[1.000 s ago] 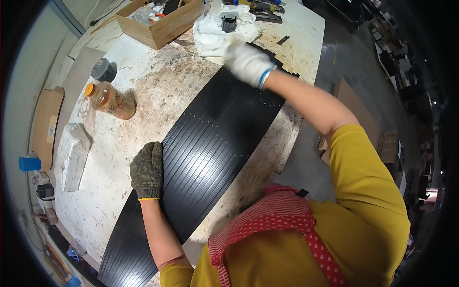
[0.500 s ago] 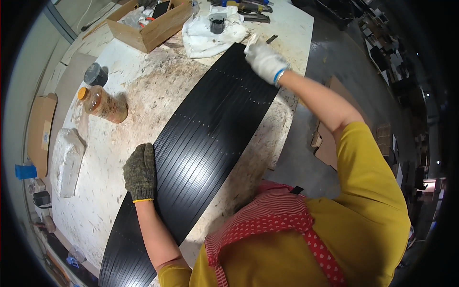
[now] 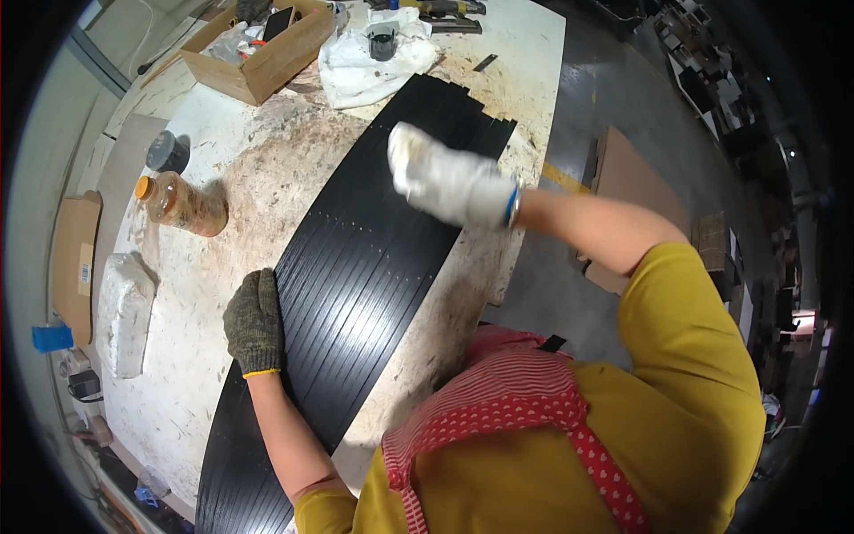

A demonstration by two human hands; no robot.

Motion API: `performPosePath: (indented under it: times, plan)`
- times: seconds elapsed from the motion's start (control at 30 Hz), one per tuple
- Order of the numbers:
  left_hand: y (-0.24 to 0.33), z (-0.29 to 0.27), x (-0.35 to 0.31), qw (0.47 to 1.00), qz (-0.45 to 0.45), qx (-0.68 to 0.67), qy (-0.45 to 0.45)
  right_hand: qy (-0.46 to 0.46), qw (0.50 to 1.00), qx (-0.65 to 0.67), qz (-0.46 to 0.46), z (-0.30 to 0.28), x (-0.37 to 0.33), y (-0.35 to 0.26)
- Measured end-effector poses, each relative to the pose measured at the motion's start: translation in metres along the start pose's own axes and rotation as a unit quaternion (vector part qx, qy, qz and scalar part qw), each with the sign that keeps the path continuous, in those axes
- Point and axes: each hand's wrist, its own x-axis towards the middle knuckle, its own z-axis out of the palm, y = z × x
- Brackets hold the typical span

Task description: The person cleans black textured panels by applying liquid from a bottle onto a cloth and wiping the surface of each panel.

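A long black panel (image 3: 356, 258) of narrow parallel strips lies slantwise over the table, with rows of small pale dots across it. Its far end is uneven and stepped. My left hand (image 3: 253, 322), in a dark green knitted glove, rests flat at the panel's left edge, fingers stretched out. My right hand (image 3: 449, 178), in a white glove, is over the far part of the panel with its fingers curled. A whitish, yellow-stained bit shows at those fingers; whether it is a cloth or the glove itself is unclear.
On the stained white table (image 3: 258, 191) stand an orange-capped bottle (image 3: 187, 205), a dark-lidded jar (image 3: 167, 153) and a wooden box (image 3: 258, 71) of odds and ends. A white cloth (image 3: 369, 76) bears a small black cup (image 3: 382, 42). Flattened cardboard (image 3: 632, 191) lies right of the table.
My right hand has come back from the panel's far end toward me and to the left, uncovering the stepped end. My left hand stays at the left edge. The whole view has shifted slightly.
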Motion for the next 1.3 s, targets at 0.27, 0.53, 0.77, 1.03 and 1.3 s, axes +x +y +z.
performPosePath:
  times: [0.27, 0.53, 0.77, 1.03, 1.3]
  plan:
    - [-0.002, 0.001, 0.004, 0.998, -0.040, 0.016, -0.044, 0.251, 0.893, 0.343, 0.148, 0.018, 0.053, -0.043]
    - [-0.054, -0.057, -0.089, 0.993, -0.105, 0.061, -0.007, 0.002, 0.893, 0.391, 0.224, 0.019, 0.074, 0.017]
    - [-0.104, -0.039, -0.120, 0.983, -0.080, 0.147, 0.072, 0.120, 0.940, 0.320, 0.016, -0.035, 0.109, -0.116]
    - [-0.102, -0.039, -0.119, 0.981, -0.085, 0.157, 0.079, -0.083, 0.915, 0.356, 0.172, -0.037, 0.107, -0.037]
    - [-0.102, -0.037, -0.116, 0.982, -0.050, 0.137, 0.122, -0.057, 0.923, 0.310, 0.220, 0.038, 0.086, 0.022]
